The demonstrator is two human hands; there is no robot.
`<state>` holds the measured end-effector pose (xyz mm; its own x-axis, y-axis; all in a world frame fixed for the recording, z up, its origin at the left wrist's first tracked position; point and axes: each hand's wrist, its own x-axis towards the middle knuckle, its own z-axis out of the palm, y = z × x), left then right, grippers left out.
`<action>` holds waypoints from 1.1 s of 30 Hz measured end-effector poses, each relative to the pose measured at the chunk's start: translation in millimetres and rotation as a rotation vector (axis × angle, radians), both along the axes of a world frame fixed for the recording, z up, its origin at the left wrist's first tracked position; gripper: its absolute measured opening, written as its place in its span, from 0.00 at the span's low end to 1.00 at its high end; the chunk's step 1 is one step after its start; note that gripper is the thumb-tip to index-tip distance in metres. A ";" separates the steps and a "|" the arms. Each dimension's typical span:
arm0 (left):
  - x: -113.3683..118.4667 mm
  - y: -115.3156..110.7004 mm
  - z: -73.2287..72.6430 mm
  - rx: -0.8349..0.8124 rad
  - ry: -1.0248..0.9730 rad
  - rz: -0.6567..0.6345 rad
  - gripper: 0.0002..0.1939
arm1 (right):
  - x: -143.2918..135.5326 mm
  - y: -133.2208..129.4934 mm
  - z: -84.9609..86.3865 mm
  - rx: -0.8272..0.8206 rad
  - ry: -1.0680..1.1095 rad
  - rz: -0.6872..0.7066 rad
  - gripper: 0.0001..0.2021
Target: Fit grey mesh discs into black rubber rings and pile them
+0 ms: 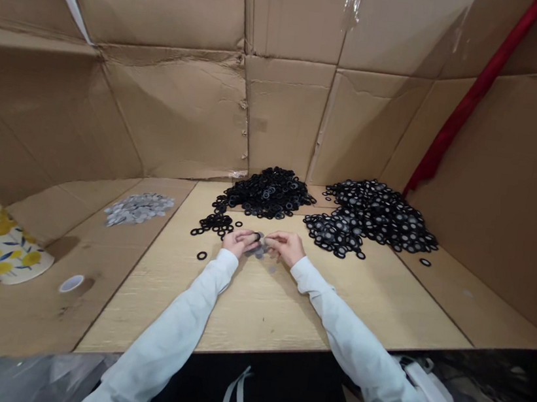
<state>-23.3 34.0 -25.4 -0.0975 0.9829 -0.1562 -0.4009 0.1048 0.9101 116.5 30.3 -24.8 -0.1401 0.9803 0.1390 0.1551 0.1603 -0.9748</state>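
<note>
My left hand is closed, pinching a black ring above the middle of the board. Close on its right, my right hand has its fingertips pinched on a small grey disc, partly hidden by the fingers. Several loose grey discs lie on the board beneath both hands. A small cluster of black rings is left of my left hand, and one single ring lies nearer me. Behind the hands rises a heap of black rings. To the right are rings with grey centres.
A larger heap of grey-centred rings stands back right. Grey discs are piled at left on cardboard. A flower-patterned container and a small white round piece stand far left. Cardboard walls enclose the board; red cloth hangs right.
</note>
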 end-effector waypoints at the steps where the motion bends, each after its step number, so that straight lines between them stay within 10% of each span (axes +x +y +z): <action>1: 3.0 -1.5 -0.7 0.007 -0.011 -0.021 0.08 | -0.6 0.0 -0.1 -0.002 0.002 0.003 0.11; 24: 8.1 -12.4 1.0 0.185 0.171 -0.125 0.14 | -1.4 -1.2 -5.2 0.338 -0.392 -0.174 0.07; 33: 4.2 -12.4 -1.9 0.222 0.190 -0.195 0.20 | -0.4 8.6 -11.2 0.309 -0.152 -0.111 0.08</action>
